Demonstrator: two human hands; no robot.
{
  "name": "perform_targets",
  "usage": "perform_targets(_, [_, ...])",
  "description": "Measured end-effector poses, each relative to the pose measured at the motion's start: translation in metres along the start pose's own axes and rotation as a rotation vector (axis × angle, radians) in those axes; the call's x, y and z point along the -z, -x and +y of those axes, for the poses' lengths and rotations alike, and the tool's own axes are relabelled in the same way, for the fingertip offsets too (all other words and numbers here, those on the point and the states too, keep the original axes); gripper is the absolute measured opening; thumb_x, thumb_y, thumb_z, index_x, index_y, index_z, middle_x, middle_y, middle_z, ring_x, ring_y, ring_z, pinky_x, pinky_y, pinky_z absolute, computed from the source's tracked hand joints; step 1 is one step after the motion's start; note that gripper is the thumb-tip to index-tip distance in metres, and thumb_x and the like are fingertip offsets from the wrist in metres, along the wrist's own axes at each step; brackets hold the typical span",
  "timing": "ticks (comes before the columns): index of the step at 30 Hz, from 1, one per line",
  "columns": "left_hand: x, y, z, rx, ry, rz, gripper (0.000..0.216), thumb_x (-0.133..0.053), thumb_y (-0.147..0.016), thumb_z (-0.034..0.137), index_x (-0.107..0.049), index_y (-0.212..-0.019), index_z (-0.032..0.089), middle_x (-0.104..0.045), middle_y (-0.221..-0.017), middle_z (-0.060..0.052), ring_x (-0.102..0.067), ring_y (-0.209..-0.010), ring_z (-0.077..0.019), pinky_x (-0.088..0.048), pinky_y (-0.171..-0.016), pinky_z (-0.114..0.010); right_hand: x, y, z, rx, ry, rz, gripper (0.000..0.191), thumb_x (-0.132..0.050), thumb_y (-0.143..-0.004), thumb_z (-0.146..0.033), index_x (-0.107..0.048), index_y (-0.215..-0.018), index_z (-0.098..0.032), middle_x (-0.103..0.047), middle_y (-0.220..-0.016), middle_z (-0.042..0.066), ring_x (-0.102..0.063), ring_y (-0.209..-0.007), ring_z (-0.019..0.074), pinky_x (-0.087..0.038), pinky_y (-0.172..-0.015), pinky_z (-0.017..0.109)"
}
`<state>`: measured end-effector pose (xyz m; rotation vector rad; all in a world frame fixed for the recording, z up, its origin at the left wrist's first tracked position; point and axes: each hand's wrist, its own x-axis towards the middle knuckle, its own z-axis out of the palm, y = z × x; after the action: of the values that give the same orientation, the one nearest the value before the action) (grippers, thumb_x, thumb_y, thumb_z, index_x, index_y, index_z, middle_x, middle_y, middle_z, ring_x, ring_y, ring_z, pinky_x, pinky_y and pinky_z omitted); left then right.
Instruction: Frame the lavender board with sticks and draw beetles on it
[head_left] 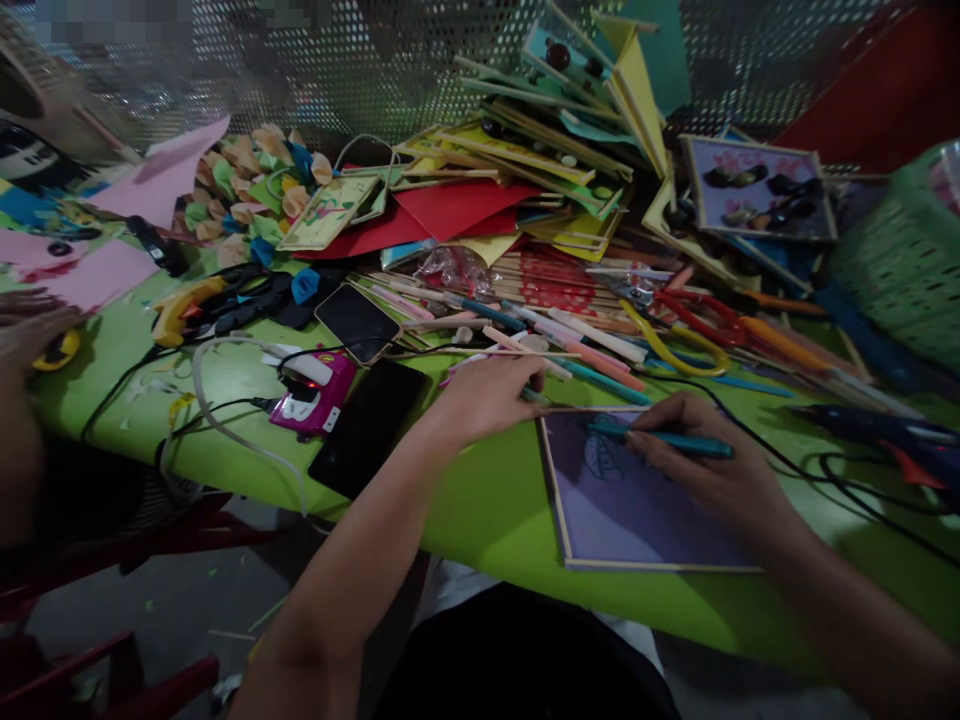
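Note:
My right hand (701, 460) grips a teal marker (686, 440), its tip against a purple card (637, 525) edged with thin pale sticks. Under the tip, a dark rounded outline with lines inside it (602, 458) is drawn on the card. My left hand (495, 395) rests by the card's upper left corner with its fingers curled in. A small greyish thing shows at its fingertips, too unclear to name. Just beyond my left hand lie several coloured markers (611, 365).
Two phones (371, 425) and a pink power strip (315, 395) with cables lie to the left. Scissors (675, 340), a glue gun (892, 440) and a green basket (900, 260) are to the right. Framed cards (517, 150) pile up behind. Another person's hand (34, 330) is at far left.

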<state>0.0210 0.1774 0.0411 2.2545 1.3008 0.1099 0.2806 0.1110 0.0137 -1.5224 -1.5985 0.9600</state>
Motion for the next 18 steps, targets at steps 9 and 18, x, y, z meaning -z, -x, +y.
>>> perform_targets(9, [-0.001,0.000,-0.001,-0.013,0.013,0.013,0.025,-0.067,-0.095,0.037,-0.069,-0.115,0.023,-0.076,-0.111,-0.006,-0.068,-0.100,-0.0253,-0.047,-0.079,-0.032,0.004,0.003,0.003,-0.060,-0.126,0.037,0.049,-0.086,-0.072,-0.069,-0.068,-0.082,-0.024,-0.069,-0.074,0.001,-0.061,-0.065,0.0171,-0.048,-0.059,0.029])
perform_targets(18, [-0.005,0.001,0.001,-0.052,-0.051,0.057,0.015,-0.066,-0.098,0.031,-0.067,-0.109,0.021,-0.074,-0.108,-0.005,-0.068,-0.103,-0.0241,-0.049,-0.088,-0.035,0.018,0.001,0.013,-0.070,-0.550,0.269,0.035,-0.097,-0.069,-0.047,-0.072,-0.082,-0.025,-0.071,-0.067,-0.001,-0.065,-0.063,0.0130,-0.044,-0.055,0.021])
